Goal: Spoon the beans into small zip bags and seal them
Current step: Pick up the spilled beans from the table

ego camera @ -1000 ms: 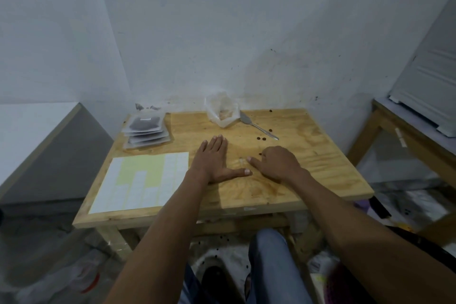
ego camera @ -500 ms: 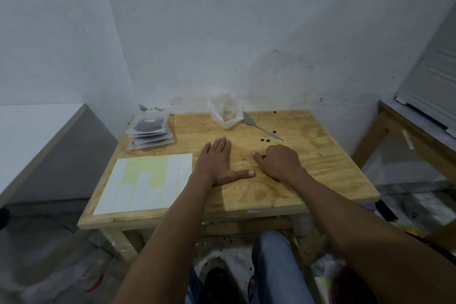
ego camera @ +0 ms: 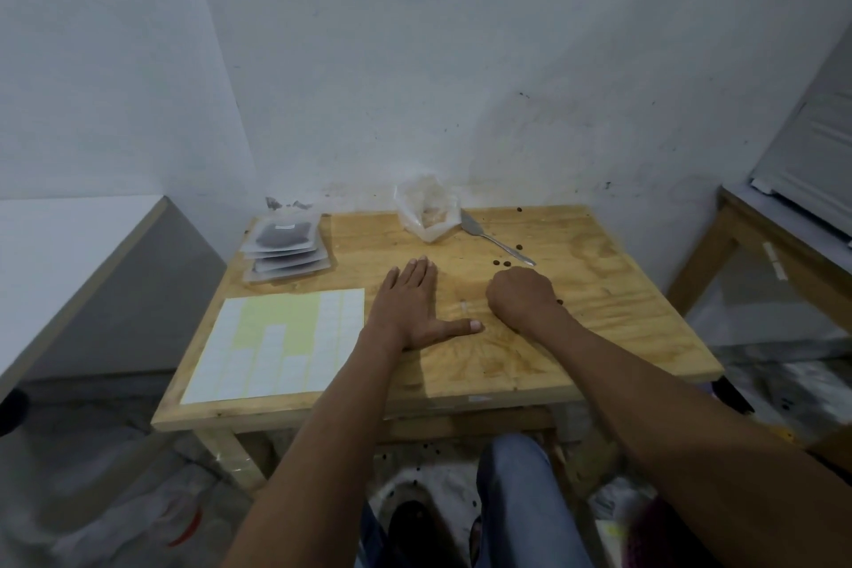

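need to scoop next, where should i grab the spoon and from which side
Grip the spoon by its slim handle end, near the right hand. It lies flat, bowl against the bag, handle pointing toward the right hand, so come from above, pinching across the handle.

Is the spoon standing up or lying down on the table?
Lying down. The spoon rests flat on the wooden table, bowl beside the big plastic bag, handle pointing toward the right hand. Neither hand holds it.
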A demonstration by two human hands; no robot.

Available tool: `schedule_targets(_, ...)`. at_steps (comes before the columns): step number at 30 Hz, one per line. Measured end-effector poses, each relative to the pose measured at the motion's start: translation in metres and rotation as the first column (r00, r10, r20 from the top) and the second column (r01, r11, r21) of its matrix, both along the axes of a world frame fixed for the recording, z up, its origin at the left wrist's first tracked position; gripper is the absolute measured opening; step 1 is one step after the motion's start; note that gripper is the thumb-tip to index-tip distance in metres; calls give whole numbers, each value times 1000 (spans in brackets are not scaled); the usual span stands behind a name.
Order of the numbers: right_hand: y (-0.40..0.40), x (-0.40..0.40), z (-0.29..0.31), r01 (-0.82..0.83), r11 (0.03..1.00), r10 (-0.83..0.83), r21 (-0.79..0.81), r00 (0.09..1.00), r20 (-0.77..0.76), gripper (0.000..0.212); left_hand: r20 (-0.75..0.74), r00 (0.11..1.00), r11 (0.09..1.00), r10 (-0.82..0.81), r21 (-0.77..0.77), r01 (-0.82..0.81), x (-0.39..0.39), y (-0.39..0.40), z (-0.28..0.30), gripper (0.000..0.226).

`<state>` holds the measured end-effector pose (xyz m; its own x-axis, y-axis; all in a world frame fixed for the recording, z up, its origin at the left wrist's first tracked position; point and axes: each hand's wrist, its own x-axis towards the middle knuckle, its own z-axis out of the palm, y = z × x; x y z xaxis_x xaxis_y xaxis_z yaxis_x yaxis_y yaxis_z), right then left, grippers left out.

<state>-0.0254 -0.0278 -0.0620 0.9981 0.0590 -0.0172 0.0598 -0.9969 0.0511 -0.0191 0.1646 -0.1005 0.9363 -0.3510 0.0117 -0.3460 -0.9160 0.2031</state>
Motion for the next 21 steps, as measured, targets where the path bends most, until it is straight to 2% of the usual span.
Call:
schedule_targets(3, -7, 3, 0, 21, 994, -16, 109, 999, -41, 25, -5, 1000, 1000, 4, -4, -4, 0, 1, 0, 140)
schedule_targets(5, -13, 7, 2, 88, 944, -82, 319, 996, -31, 30, -5, 1000, 1000, 3, -7, -3, -1, 1, 0, 140)
schedule_targets(6, -16, 8, 3, 145, 848, -148, 510, 988, -35, 36, -2, 1000, 1000, 3, -7, -3, -1, 0, 1, 140)
schedule_targets(7, -17, 9, 6, 210, 667, -227, 714, 971, -74, 39, 0, 1000, 1000, 3, -7, -3, -1, 0, 1, 139)
schedule_targets(8, -18, 10, 10, 273, 436, -288, 857, 945, -154, 37, 1, 1000, 1000, 2, -7, -2, -2, 0, 1, 139)
schedule_targets(9, -19, 11, 13, 331, 197, -293, 923, 918, -267, 34, -1, 1000, 1000, -1, -7, 1, -2, 1, 2, 139)
schedule_targets(10, -19, 11, 16, 365, -9, -255, 931, 899, -355, 33, -2, 1000, 1000, -2, -8, 2, -2, 1, 2, 139)
schedule_targets(11, -19, 11, 17, 383, -167, -198, 909, 890, -411, 34, -2, 1000, 1000, -3, -10, 3, -3, 1, 2, 140)
schedule_targets(13, -21, 11, 20, 407, -416, -63, 813, 879, -473, 37, -5, 1000, 1000, 0, -12, 0, -3, 1, 3, 141)
schedule_targets(15, -22, 12, 21, 421, -602, 49, 679, 868, -494, 41, -4, 1000, 1000, 7, -11, -7, -2, 1, 3, 141)
schedule_targets(17, -22, 11, 20, 413, -699, 116, 583, 871, -477, 45, -4, 1000, 1000, 9, -11, -9, -2, 1, 1, 141)
schedule_targets(21, -20, 8, 17, 389, -765, 151, 513, 883, -445, 45, 1, 1000, 1000, 12, -11, -12, -2, 1, 2, 142)
